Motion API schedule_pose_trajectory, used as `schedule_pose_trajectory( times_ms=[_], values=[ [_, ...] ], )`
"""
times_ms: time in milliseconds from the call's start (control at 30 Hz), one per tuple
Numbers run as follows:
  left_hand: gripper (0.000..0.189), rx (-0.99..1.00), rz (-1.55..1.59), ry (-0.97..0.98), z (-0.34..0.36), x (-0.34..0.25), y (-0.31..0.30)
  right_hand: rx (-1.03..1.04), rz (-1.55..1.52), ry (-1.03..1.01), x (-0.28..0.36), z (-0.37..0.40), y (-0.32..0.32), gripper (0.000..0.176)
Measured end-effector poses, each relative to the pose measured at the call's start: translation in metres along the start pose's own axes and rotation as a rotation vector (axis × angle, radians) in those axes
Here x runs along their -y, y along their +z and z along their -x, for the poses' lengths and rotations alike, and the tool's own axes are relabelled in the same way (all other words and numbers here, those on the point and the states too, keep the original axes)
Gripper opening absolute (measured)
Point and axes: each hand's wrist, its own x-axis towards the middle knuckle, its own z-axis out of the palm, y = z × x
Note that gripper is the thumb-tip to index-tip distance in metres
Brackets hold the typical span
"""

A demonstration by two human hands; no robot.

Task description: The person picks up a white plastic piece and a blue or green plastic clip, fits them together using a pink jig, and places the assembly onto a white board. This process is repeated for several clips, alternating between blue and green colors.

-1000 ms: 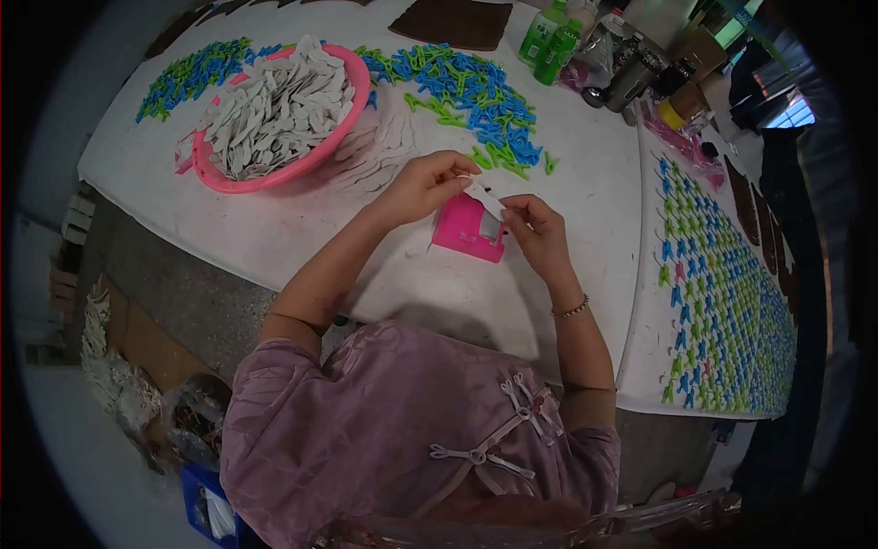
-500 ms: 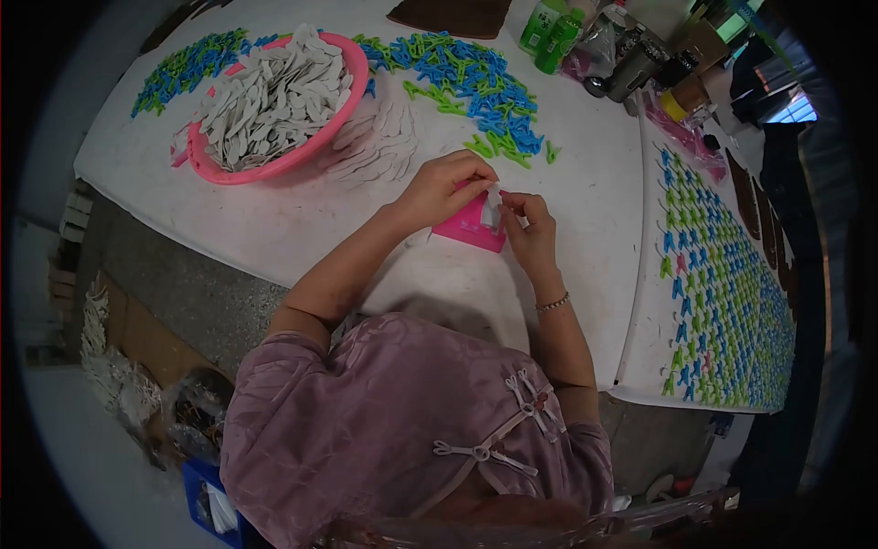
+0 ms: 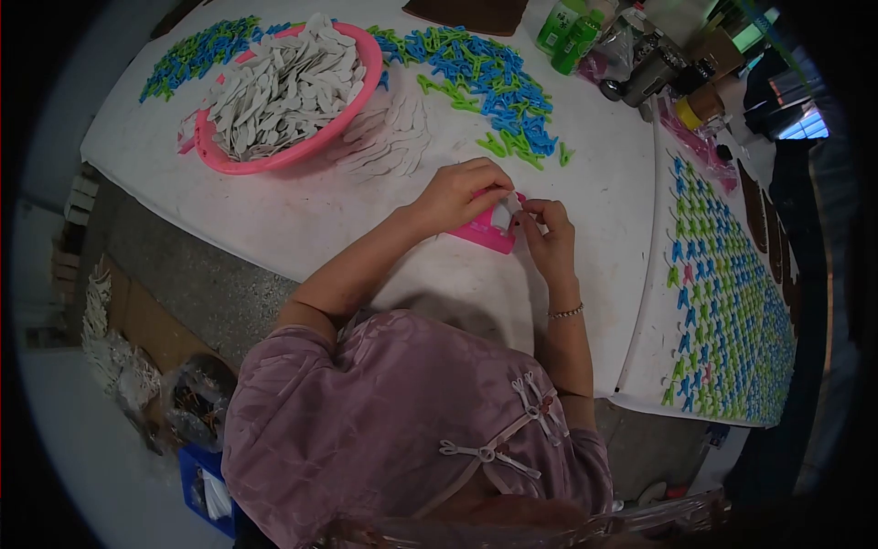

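My left hand (image 3: 465, 194) is closed in a pinch on one end of a small pale strip (image 3: 502, 217), just above a bright pink block (image 3: 483, 236) on the white table. From the other side my right hand (image 3: 549, 236), with a beaded bracelet at the wrist, pinches the same strip. Both hands touch or hover over the block and hide part of it. To the left of them lie several flat pale strips (image 3: 389, 137), beside a pink basin (image 3: 291, 157) heaped with similar pale pieces (image 3: 279, 87).
Blue and green clothespins (image 3: 498, 78) lie in loose piles behind the basin and hands. Many more clothespins (image 3: 727, 302) stand in rows on the right-hand table. Green bottles (image 3: 576, 41) and a dark flask (image 3: 654, 73) stand at the back right. A blue crate (image 3: 203, 494) sits below left.
The whole scene has shifted slightly in view as the head moved. Both hands stay at the pink block, still pinching the strip, with small finger movements.
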Motion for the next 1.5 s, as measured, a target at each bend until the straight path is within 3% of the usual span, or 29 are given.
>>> schedule_pose_trajectory(
  times_ms=[200, 400, 700, 1100, 1300, 1333, 1367, 1500],
  values=[
    [0.010, 0.032, -0.112, 0.062, -0.005, -0.003, -0.011, -0.023, -0.161, 0.037, 0.004, -0.005, 0.016, 0.015],
    [0.009, 0.038, -0.118, -0.011, 0.006, 0.002, -0.011, -0.004, -0.157, 0.069, 0.004, -0.002, 0.017, 0.014],
    [0.011, 0.094, -0.117, -0.117, 0.021, 0.034, 0.007, -0.025, 0.071, -0.072, -0.006, 0.004, 0.004, 0.014],
    [0.008, 0.173, -0.146, -0.046, 0.003, 0.028, 0.019, -0.129, 0.183, -0.103, 0.015, -0.006, -0.017, 0.020],
    [0.011, 0.180, -0.139, 0.031, -0.006, 0.029, 0.036, -0.127, -0.038, -0.070, 0.020, -0.015, -0.018, 0.032],
    [0.011, 0.180, -0.141, 0.038, -0.007, 0.028, 0.035, -0.130, -0.227, 0.014, 0.018, -0.015, -0.015, 0.037],
    [0.011, 0.188, -0.086, -0.012, -0.008, 0.027, 0.032, -0.131, -0.416, 0.099, 0.016, -0.015, -0.012, 0.042],
    [0.012, 0.143, 0.108, -0.150, -0.004, 0.023, 0.029, -0.030, -0.442, 0.164, 0.005, -0.010, 0.002, 0.049]
  ],
)
